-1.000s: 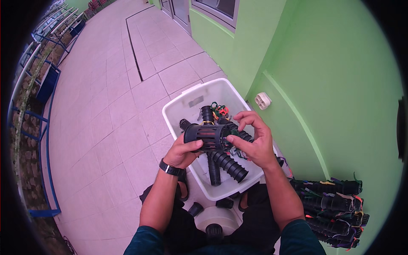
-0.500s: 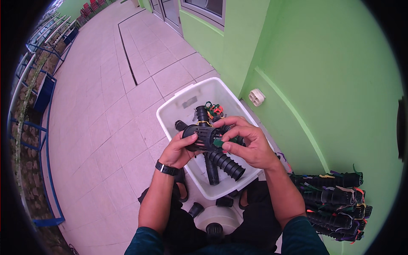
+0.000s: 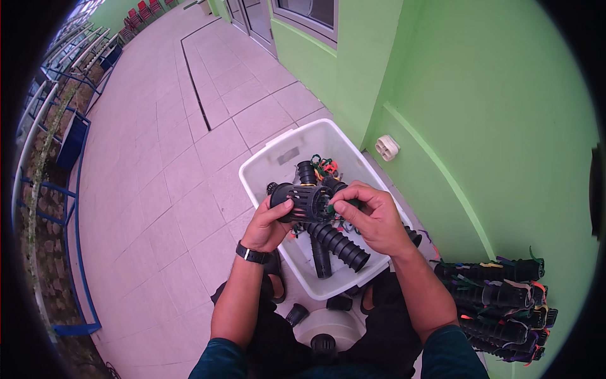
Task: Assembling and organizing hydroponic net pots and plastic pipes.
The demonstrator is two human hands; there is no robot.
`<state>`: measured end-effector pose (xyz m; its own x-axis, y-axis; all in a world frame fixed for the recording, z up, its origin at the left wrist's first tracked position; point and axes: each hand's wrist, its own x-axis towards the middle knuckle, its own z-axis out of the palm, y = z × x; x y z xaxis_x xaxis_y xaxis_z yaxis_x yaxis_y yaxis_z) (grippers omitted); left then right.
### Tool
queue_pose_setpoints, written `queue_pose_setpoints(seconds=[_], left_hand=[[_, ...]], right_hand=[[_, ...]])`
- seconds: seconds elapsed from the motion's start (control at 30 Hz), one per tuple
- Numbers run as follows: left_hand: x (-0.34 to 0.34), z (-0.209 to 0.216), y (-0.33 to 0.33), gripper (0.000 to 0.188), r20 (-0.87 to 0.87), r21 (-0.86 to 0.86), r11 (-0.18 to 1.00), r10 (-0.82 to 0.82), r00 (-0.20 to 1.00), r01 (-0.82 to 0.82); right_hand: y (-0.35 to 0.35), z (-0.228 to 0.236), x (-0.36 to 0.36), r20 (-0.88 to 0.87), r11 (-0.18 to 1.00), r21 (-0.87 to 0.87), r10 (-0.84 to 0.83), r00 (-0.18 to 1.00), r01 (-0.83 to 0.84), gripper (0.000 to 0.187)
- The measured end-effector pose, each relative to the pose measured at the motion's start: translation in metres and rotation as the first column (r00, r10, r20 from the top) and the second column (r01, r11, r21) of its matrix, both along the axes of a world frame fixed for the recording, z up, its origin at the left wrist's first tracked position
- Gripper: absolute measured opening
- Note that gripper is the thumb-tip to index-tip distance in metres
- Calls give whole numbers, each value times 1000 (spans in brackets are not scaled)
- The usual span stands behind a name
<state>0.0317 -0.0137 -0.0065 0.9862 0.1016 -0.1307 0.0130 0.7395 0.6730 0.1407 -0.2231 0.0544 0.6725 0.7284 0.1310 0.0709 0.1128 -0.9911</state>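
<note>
My left hand [image 3: 268, 226] is wrapped round a black slotted net cup [image 3: 300, 201], held on its side above a white plastic bin [image 3: 344, 146]. At the cup's right end, my right hand [image 3: 377, 221] pinches a green strip [image 3: 332, 208] between thumb and fingers. Part of that strip is hidden by the fingers. Below the hands, stacks of nested black net cups [image 3: 344, 247] lie in the bin. A tangle of orange and green strips [image 3: 326, 166] sits toward the bin's far side.
Bundled stacks of black cups with coloured strips [image 3: 499, 294] lie at the right by the green wall [image 3: 492, 126]. Loose black cups [image 3: 297, 314] are near a whitish round object [image 3: 329, 325] between my legs. A white wall fitting [image 3: 387, 147] stands beyond the bin.
My right fingers have closed in on the green strip and moved closer to the cup's end. The left hand keeps its grip. The whole view has shifted slightly.
</note>
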Motion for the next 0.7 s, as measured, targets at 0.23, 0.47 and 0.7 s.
queue_pose_setpoints(seconds=[0.23,0.47,0.7], left_hand=[[-2,-3,1,41,45,56,998,39,998,-41],[-1,3,-3,36,44,94,994,52,998,-56],[-1,-4,1,42,44,135,990,41,998,-47]], right_hand=[[18,-7,-21,381,958,-136,-185,906,252,12],[24,-20,-26,210,978,-141,-121,970,153,15],[26,-27,-29,22,993,-67,-92,996,93,18]])
